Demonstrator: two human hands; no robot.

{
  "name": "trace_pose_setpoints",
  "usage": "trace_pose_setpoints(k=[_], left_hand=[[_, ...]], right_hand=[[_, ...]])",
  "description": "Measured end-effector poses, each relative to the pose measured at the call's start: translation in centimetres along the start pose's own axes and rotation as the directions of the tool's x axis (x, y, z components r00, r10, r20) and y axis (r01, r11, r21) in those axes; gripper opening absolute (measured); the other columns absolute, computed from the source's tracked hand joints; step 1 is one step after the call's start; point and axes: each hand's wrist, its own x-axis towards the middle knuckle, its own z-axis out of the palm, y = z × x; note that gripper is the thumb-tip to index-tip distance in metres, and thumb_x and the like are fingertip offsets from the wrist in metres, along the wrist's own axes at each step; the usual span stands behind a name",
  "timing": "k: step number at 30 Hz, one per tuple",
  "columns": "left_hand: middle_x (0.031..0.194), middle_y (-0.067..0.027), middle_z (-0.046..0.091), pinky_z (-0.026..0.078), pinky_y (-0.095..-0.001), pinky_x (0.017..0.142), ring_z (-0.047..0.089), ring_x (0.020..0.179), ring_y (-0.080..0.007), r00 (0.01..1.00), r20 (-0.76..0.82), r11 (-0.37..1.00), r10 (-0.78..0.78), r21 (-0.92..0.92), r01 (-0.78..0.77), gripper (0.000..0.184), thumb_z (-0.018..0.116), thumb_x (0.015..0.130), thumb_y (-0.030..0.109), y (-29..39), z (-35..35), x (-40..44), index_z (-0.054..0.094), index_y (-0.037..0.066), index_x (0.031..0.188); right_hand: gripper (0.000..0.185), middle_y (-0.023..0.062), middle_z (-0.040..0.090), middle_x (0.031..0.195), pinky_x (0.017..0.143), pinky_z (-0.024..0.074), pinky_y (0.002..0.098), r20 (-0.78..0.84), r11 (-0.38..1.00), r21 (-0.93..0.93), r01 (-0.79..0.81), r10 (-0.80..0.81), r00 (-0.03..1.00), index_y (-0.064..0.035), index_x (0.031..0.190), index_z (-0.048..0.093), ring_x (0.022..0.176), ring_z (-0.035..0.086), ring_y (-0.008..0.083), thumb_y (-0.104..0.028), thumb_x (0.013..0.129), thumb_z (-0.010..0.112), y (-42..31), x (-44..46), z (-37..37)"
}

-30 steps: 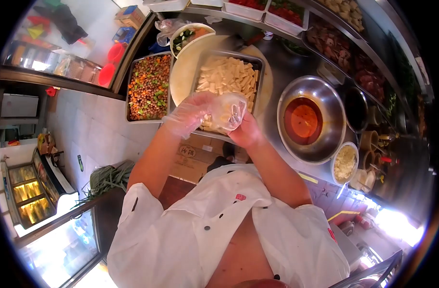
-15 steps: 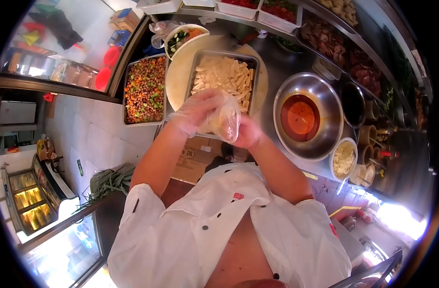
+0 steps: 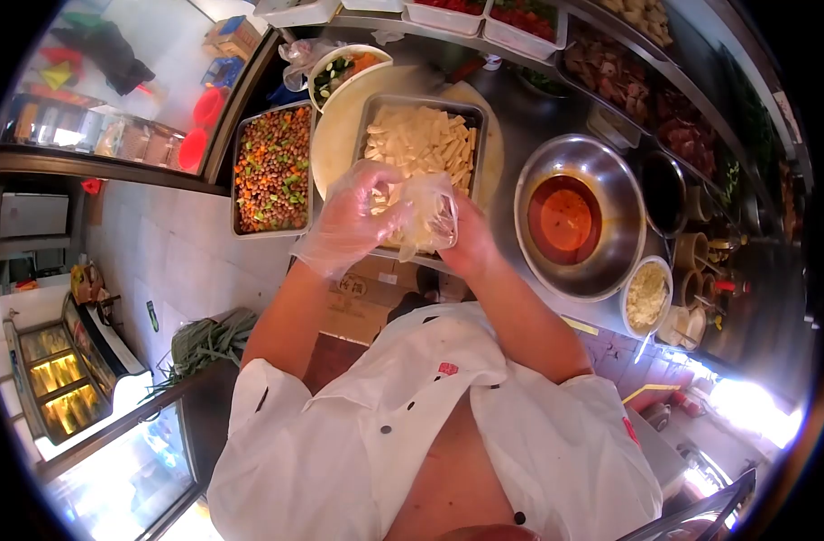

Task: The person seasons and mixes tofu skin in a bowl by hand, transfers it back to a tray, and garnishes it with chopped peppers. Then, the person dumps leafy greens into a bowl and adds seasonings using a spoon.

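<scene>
Above tray (image 3: 481, 144), clear plastic (image 3: 426, 216), long axis approx. bodyward, sits btwn L hand (image 3: 356, 218) (fingers half-curled, hold unclear) & nearer R hand (image 3: 472, 240) (fingers mostly hidden, can't tell).

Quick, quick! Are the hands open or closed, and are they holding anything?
Left hand: half curled, beside the crumpled clear plastic; can't tell if it's holding it.
Right hand: at the plastic, fingers mostly hidden; can't tell if closed.

Crumpled clear plastic (image 3: 430, 206) hides most fingers of the right hand (image 3: 471, 239); the left hand (image 3: 353, 221) covers the seven-o'clock corner of the tray (image 3: 481, 149). The tray masks the middle of the round board (image 3: 334, 135). At twelve o'clock, the picture's edge crops a white tub (image 3: 444, 21).
</scene>
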Motion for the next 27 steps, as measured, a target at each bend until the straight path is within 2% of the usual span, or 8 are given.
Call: trace_pose_setpoints(k=[3, 6, 9, 11, 14, 17, 23, 27], left_hand=[[0.089, -0.0064, 0.065, 0.052, -0.0299, 0.074, 0.063, 0.083, -0.0190, 0.972, 0.011, 0.958, 0.233, 0.172, -0.231, 0.019, 0.073, 0.084, 0.003, -1.8, -0.1, 1.2, 0.063, 0.002, 0.099], [0.085, -0.0040, 0.065, 0.051, -0.0279, 0.074, 0.063, 0.080, -0.0148, 1.000, 0.016, 0.996, 0.026, 0.091, -0.028, 0.012, 0.072, 0.086, 0.004, -1.8, -0.3, 1.9, 0.065, 0.002, 0.096], [0.088, -0.0015, 0.065, 0.050, -0.0258, 0.074, 0.061, 0.082, -0.0099, 0.950, 0.173, 0.938, -0.260, -0.191, 0.291, 0.010, 0.070, 0.089, 0.005, -2.2, 0.3, 2.8, 0.064, 0.002, 0.098], [0.091, -0.0003, 0.064, 0.050, -0.0243, 0.075, 0.060, 0.083, -0.0079, 0.927, 0.253, 0.881, -0.275, -0.321, 0.349, 0.010, 0.068, 0.091, 0.006, -3.1, 0.7, 3.1, 0.064, 0.003, 0.099], [0.092, 0.0005, 0.064, 0.050, -0.0233, 0.076, 0.059, 0.084, -0.0073, 0.903, 0.340, 0.834, -0.264, -0.390, 0.391, 0.010, 0.068, 0.093, 0.007, -4.0, 1.5, 3.4, 0.063, 0.004, 0.101], [0.092, 0.0005, 0.063, 0.050, -0.0232, 0.077, 0.060, 0.085, -0.0073, 0.885, 0.398, 0.810, -0.239, -0.421, 0.408, 0.009, 0.068, 0.093, 0.006, -3.8, 1.9, 3.5, 0.063, 0.005, 0.101], [0.094, -0.0002, 0.065, 0.052, -0.0241, 0.080, 0.062, 0.088, -0.0079, 0.852, 0.495, 0.782, -0.172, -0.456, 0.424, 0.010, 0.068, 0.093, 0.007, -3.5, 2.4, 3.8, 0.063, 0.005, 0.101], [0.097, -0.0012, 0.066, 0.052, -0.0242, 0.082, 0.062, 0.090, -0.0080, 0.811, 0.535, 0.770, -0.236, -0.406, 0.492, 0.011, 0.069, 0.093, 0.009, -3.5, 1.9, 3.7, 0.063, 0.005, 0.102]], right_hand=[[0.030, 0.0083, 0.068, 0.111, 0.086, 0.0555, 0.0346, 0.028, 0.999, -0.046, -0.006, 0.007, 1.000, -0.0006, 0.122, 0.061, 0.098, 0.067, 0.0188, -0.022, 0.103, 0.055, 0.0, 0.4, -0.2], [0.029, 0.0071, 0.068, 0.109, 0.085, 0.0554, 0.0336, 0.031, 0.995, -0.094, -0.037, 0.040, 0.999, 0.0001, 0.122, 0.061, 0.095, 0.067, 0.0171, -0.019, 0.101, 0.058, 0.4, 0.5, -0.8], [0.028, 0.0064, 0.068, 0.108, 0.085, 0.0555, 0.0333, 0.017, 0.979, -0.183, -0.091, 0.096, 0.995, 0.0004, 0.122, 0.061, 0.094, 0.067, 0.0161, -0.016, 0.099, 0.061, 0.1, 0.0, -0.7], [0.029, 0.0067, 0.068, 0.108, 0.086, 0.0557, 0.0338, 0.014, 0.951, -0.271, -0.149, 0.159, 0.987, 0.0001, 0.122, 0.061, 0.095, 0.067, 0.0161, -0.016, 0.098, 0.062, -0.6, -0.5, -0.4], [0.030, 0.0076, 0.067, 0.109, 0.088, 0.0558, 0.0350, 0.208, 0.914, -0.325, -0.244, 0.321, 0.924, -0.0010, 0.123, 0.061, 0.096, 0.067, 0.0178, -0.016, 0.097, 0.063, -1.9, -0.4, -1.3], [0.032, 0.0086, 0.066, 0.112, 0.089, 0.0558, 0.0361, 0.160, 0.891, -0.353, -0.287, 0.359, 0.919, -0.0019, 0.123, 0.061, 0.098, 0.067, 0.0195, -0.019, 0.097, 0.065, -2.6, -0.9, -0.5], [0.060, 0.0080, 0.063, 0.122, 0.099, 0.0522, 0.0404, 0.331, 0.889, -0.409, -0.206, 0.355, 0.874, -0.0042, 0.132, 0.056, 0.112, 0.063, 0.0212, -0.045, 0.090, 0.071, -1.4, -0.3, -2.9], [0.070, 0.0073, 0.060, 0.130, 0.105, 0.0483, 0.0401, 0.448, 0.950, -0.270, -0.160, 0.271, 0.852, -0.0056, 0.137, 0.052, 0.120, 0.060, 0.0213, -0.053, 0.089, 0.069, -0.8, -0.5, -2.2]])
